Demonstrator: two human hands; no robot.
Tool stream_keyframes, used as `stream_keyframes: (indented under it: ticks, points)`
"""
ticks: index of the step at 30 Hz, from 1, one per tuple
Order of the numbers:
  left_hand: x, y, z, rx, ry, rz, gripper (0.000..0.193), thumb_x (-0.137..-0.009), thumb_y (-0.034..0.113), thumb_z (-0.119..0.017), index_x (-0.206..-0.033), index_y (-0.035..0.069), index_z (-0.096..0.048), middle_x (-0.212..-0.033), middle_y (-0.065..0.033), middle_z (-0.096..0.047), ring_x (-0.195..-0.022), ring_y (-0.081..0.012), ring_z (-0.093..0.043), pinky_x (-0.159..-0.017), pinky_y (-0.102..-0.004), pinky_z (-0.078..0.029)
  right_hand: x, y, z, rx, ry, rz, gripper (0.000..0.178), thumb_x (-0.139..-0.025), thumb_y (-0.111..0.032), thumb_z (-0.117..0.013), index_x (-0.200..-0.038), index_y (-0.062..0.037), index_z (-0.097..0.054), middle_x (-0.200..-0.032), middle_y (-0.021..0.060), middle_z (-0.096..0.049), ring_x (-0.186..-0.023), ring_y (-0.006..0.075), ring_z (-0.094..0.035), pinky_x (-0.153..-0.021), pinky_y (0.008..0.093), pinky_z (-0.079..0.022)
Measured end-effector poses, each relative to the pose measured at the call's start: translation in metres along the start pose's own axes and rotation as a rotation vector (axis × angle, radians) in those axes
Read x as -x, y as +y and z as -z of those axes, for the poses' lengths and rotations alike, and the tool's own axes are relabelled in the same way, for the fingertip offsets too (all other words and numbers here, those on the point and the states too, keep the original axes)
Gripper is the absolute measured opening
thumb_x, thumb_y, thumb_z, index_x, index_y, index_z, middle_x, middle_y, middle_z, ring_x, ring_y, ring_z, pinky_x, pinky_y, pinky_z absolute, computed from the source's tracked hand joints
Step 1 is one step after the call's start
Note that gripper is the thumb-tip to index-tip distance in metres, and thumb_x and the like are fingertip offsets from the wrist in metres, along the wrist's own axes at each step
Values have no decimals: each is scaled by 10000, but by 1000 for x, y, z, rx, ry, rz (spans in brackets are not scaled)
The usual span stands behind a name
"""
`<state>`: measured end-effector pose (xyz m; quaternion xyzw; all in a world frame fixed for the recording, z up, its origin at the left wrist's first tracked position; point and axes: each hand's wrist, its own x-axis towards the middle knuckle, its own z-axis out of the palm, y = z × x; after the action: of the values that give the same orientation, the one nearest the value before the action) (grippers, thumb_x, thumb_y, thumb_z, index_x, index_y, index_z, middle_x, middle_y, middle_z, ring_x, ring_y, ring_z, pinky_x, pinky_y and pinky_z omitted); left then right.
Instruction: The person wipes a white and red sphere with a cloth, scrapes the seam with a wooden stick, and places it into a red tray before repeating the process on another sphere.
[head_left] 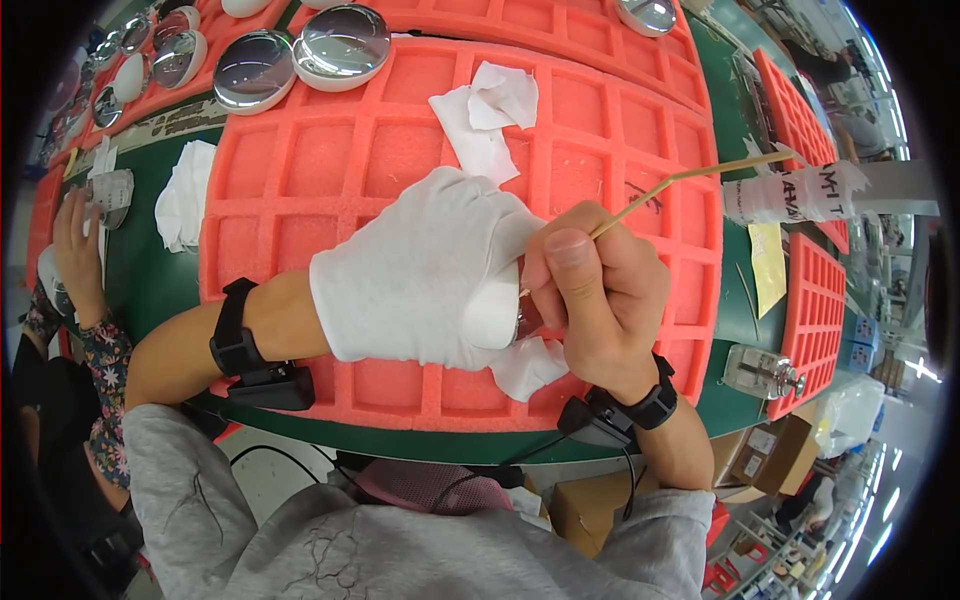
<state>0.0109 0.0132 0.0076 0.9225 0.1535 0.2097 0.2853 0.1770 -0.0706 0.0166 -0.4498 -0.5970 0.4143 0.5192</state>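
My left hand [425, 270], in a white glove, is closed around a white rounded piece [492, 316]; a shiny dark edge shows beside its white side, and the glove hides most of it. My bare right hand [598, 290] pinches a thin bent wooden stick [690, 175]. The stick's long end points up to the right, and its lower tip appears to reach the edge of the held piece. Both hands are above a red foam tray [330, 160] with square pockets. A crumpled white cloth [530, 368] lies just below the hands, and another white cloth [500, 98] lies beyond them.
Domed pieces with mirror-like faces [342, 45] stand at the far left. A white cloth [185, 195] lies left of the tray. At right are a clear pump bottle [757, 372], a yellow paper [767, 270] and more red trays [812, 315]. A co-worker's hand [78, 245] is at left.
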Motion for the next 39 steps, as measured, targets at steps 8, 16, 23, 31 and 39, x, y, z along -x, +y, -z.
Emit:
stream_keyframes:
  ticks: [8,16,23,31,39]
  points:
    - [0,-3,-1,55,66,-8,259,-682,271,-729,-748,72,-575,-715,-123,-594,-698,-355,-592,-653,-434,-427,-7,-6,4,223,-140,110,272,-1061,-106,-492,-823,-5,-576,-623,-10,-544,-460,41,-387,-451,235,-304]
    - [2,0,1,26,29,-41,282,-672,235,-734,-800,48,-565,-753,-132,-586,-728,-352,-584,-670,-430,-430,-4,-4,3,77,-56,-71,306,-1072,-133,-478,-821,0,-589,-615,-10,-520,-474,38,-374,-451,235,-281]
    - [8,-9,-12,-47,80,-83,311,-656,202,-745,-812,30,-537,-780,-130,-564,-728,-337,-572,-675,-429,-430,-13,-5,-5,-82,120,-245,317,-1071,-171,-505,-822,6,-591,-612,-5,-508,-495,42,-396,-470,234,-297]
    - [10,-10,-7,2,91,-108,323,-654,197,-744,-831,33,-530,-806,-128,-566,-758,-332,-580,-677,-426,-431,-13,-11,-2,32,2,-253,308,-1071,-155,-502,-831,13,-596,-669,-2,-545,-509,31,-371,-477,223,-275]
    - [5,-8,-8,-24,59,-71,297,-664,205,-744,-801,36,-541,-741,-126,-563,-707,-341,-575,-655,-424,-433,-12,-5,-3,-22,80,-219,263,-1031,-143,-578,-816,0,-630,-579,-14,-517,-525,41,-446,-492,232,-340]
